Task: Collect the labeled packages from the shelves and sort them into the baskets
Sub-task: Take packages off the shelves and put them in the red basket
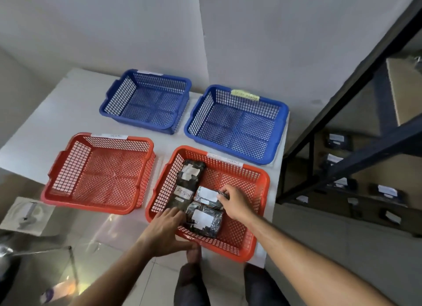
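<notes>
Head view: everything below is from the one head camera, looking down at a white worktop (75,95) pushed into a corner.
Right hand (237,203): reaching into the near-right red basket (262,184), fingers curled and pinching the right end of a silvery wrapped package (206,197) with a white label – so that package sits right under the fingertips.
Left hand (164,231): lying over the basket's near-left rim, fingers straight and close together, tips on the dark package marked RETURN (181,195). Can't tell if the thumb is hooked under the rim.
Other packages: one dark package with white labels (190,172) toward the far-left of the same basket, another labelled one (203,221) at the near side, just between the two hands. All four are bunched in the basket's left half, touching or nearly so.
Open room: right half of that basket's floor is bare mesh.
Other baskets: a second red basket (57,184) to the left – plus two blue baskets (146,76) (282,116) behind, each with a tag on the far rim.
Edges: the near-right basket overhangs the worktop's near edge a little.
Shelves: a dark metal shelf rack (356,154) stands just right of the worktop, with more labelled packages (386,190) on its lower levels.
</notes>
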`<state>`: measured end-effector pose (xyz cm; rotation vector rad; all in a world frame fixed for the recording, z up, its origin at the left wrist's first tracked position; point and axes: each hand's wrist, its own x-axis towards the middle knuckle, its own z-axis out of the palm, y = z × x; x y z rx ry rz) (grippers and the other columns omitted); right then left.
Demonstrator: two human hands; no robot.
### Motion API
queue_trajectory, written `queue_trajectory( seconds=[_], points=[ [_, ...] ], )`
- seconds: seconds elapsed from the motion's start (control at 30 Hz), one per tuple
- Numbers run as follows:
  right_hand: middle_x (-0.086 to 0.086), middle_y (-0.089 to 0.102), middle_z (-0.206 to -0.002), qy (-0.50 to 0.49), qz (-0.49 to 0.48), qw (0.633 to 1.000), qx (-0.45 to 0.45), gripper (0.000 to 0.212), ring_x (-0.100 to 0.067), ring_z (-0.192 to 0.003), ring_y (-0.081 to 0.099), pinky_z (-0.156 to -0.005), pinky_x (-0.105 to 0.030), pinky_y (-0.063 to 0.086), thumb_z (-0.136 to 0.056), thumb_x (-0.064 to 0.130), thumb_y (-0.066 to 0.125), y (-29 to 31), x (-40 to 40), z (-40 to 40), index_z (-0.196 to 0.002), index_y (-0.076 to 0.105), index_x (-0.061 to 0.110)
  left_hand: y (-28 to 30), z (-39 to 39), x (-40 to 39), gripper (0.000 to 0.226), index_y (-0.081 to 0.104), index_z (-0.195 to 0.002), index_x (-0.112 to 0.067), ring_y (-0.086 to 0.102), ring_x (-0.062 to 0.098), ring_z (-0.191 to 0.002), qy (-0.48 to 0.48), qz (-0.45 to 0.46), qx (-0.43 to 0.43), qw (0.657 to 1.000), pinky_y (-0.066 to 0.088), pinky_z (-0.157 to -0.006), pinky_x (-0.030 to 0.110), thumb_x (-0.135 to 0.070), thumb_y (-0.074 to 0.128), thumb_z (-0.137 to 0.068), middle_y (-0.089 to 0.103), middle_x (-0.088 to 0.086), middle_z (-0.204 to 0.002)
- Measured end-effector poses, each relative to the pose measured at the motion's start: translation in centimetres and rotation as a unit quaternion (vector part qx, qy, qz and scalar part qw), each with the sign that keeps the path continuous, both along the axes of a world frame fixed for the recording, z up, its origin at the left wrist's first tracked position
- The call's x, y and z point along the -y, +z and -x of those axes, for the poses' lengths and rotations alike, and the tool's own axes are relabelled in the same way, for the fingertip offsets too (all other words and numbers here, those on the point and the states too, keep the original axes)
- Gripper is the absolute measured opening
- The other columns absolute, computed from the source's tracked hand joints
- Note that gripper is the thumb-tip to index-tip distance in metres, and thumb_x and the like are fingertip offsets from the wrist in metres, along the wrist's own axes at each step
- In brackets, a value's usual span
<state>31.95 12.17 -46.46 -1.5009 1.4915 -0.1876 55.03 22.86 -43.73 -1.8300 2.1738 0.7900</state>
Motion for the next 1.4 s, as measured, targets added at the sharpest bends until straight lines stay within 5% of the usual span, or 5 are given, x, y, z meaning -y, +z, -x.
queue_trajectory(
  seconds=[0.37, 0.6, 0.87, 1.07, 1.4],
  points=[
    [-0.002, 0.057, -0.122, -0.07, 0.049, 0.995, -0.057, 0.03, -0.02, -0.114, 0.056, -0.095, -0.029, 0.041, -0.1, 0.028, 0.06, -2.0, -1.8, -2.8, -0.128, 0.065, 0.019, -3.5, -3.0, 0.9, 0.077, 0.047, -0.115, -0.029, 0.055, 0.013, -0.11, -0.108, -0.001, -0.033, 0.994, 0.05, -0.091, 0.035, -0.096, 0.034, -0.079, 0.056, -0.01, -0.123],
    [-0.001, 0.052, -0.128, -0.115, 0.091, 0.987, -0.073, 0.042, -0.016, -0.117, 0.053, -0.095, -0.025, 0.041, -0.1, 0.035, 0.059, -1.2, -3.6, -3.2, -0.137, 0.055, 0.016, -2.8, -3.0, 1.4, 0.063, 0.042, -0.098, -0.033, 0.048, 0.008, -0.092, -0.069, -0.011, -0.109, 0.992, 0.041, -0.074, 0.023, -0.093, 0.04, -0.081, 0.05, -0.013, -0.106],
    [-0.002, 0.053, -0.132, -0.118, 0.245, 0.958, -0.089, 0.04, -0.017, -0.124, 0.05, -0.102, -0.027, 0.042, -0.101, 0.031, 0.055, 1.9, -5.0, -1.0, -0.137, 0.054, 0.011, -0.2, -0.7, 4.2, 0.045, 0.049, -0.11, -0.029, 0.044, 0.011, -0.095, -0.1, 0.084, -0.132, 0.983, 0.042, -0.082, 0.03, -0.07, 0.051, -0.091, 0.047, -0.012, -0.109],
    [-0.007, 0.057, -0.123, -0.169, 0.402, 0.897, -0.07, 0.032, -0.025, -0.117, 0.055, -0.103, -0.039, 0.047, -0.099, 0.025, 0.057, 6.2, -5.7, 5.9, -0.127, 0.058, 0.008, 5.1, 6.8, 8.2, 0.057, 0.047, -0.131, -0.028, 0.049, 0.013, -0.114, -0.174, 0.146, -0.181, 0.957, 0.047, -0.098, 0.041, -0.069, 0.045, -0.092, 0.051, -0.008, -0.129],
    [-0.013, 0.058, -0.128, -0.271, 0.498, 0.808, -0.163, 0.04, -0.029, -0.119, 0.054, -0.103, -0.041, 0.047, -0.095, 0.025, 0.064, 14.8, -10.0, 27.0, -0.128, 0.059, 0.003, 15.6, 29.0, 10.1, 0.069, 0.045, -0.142, -0.021, 0.052, 0.026, -0.127, -0.291, 0.262, -0.207, 0.897, 0.046, -0.104, 0.047, -0.065, 0.056, -0.089, 0.05, 0.0, -0.139]
  ],
)
